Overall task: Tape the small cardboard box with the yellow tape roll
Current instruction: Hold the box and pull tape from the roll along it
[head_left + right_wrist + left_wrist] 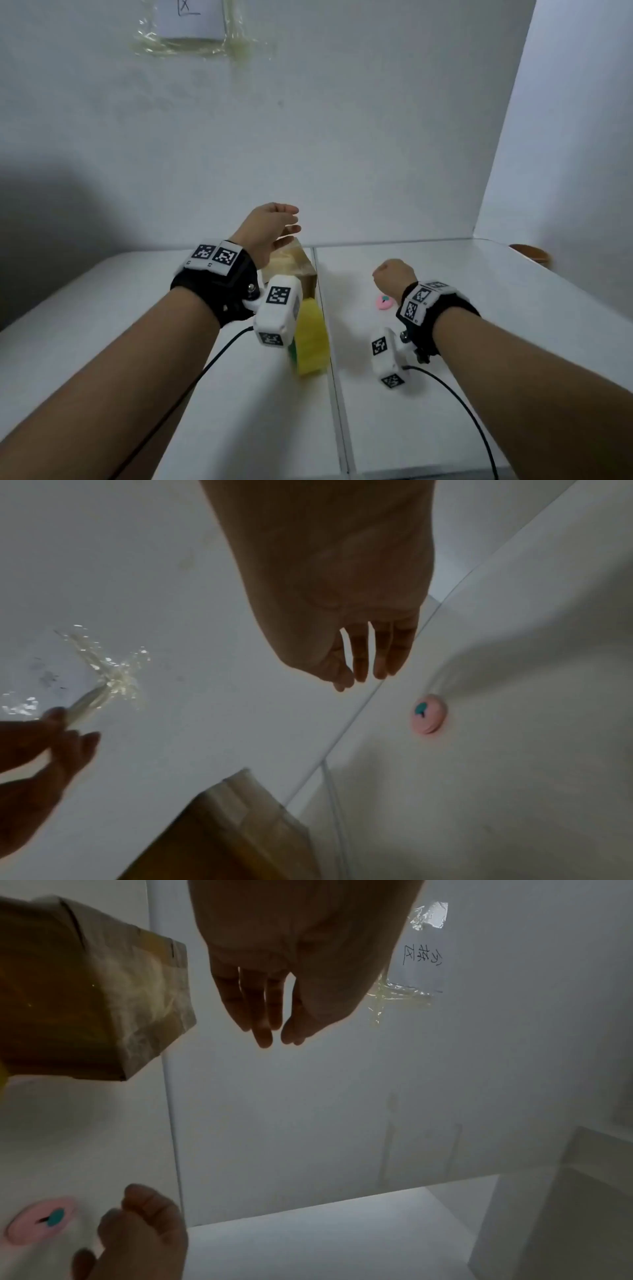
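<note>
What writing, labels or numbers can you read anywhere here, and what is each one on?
"分拣区": handwritten, seen sideways in the left wrist view, on the paper sheet taped to the wall. The head view cuts off all but one character.
No words: the wrist bands carry only black-and-white square codes.
No readable text: the cardboard box and the pink disc.
</note>
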Demonstrator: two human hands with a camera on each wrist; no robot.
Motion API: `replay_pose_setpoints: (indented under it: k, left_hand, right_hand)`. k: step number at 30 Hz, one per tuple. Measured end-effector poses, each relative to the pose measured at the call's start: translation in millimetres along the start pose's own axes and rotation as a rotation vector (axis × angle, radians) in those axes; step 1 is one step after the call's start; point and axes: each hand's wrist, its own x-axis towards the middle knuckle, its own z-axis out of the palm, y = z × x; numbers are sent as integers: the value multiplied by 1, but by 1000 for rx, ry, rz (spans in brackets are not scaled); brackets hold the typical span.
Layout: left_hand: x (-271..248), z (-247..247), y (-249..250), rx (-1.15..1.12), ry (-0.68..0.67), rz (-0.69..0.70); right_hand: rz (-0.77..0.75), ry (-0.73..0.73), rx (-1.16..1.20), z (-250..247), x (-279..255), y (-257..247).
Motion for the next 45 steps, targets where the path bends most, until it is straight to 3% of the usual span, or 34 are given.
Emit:
replay_pose_setpoints:
  k: [5, 7, 10, 17, 21, 25, 30, 34, 41, 45]
  left_hand:
    - [4, -5, -12, -29, 41, -23]
    - [4, -7, -14, -32, 47, -25]
    - [2, -10, -17, -33, 52, -26]
    - [1, -18, -22, -44, 66, -27]
    - [-1, -19, -25, -63, 82, -14]
    - [-7, -19, -30, -95, 86, 1]
    - [-23, -23, -41, -63, 74, 22]
    - [-36, -28, -49, -30, 61, 14]
    - [-55, -38, -65, 106, 48, -80]
    - [-61, -38, -76, 158, 24, -162]
  right_hand:
    - [43, -253, 115, -3, 6, 20]
    - [49, -287, 156, -1, 11, 24]
    - [67, -365, 56, 11, 17, 22]
    - [58, -287, 52, 18, 11, 32]
    - [-11, -344, -154, 19, 18, 48]
    - [132, -357, 181, 19, 12, 47]
    - [90, -335, 488, 15, -1, 7]
    - [-11, -379, 740, 0, -19, -34]
    - [-324, -287, 698, -5, -36, -62]
    - [-473, -278, 559, -5, -44, -69]
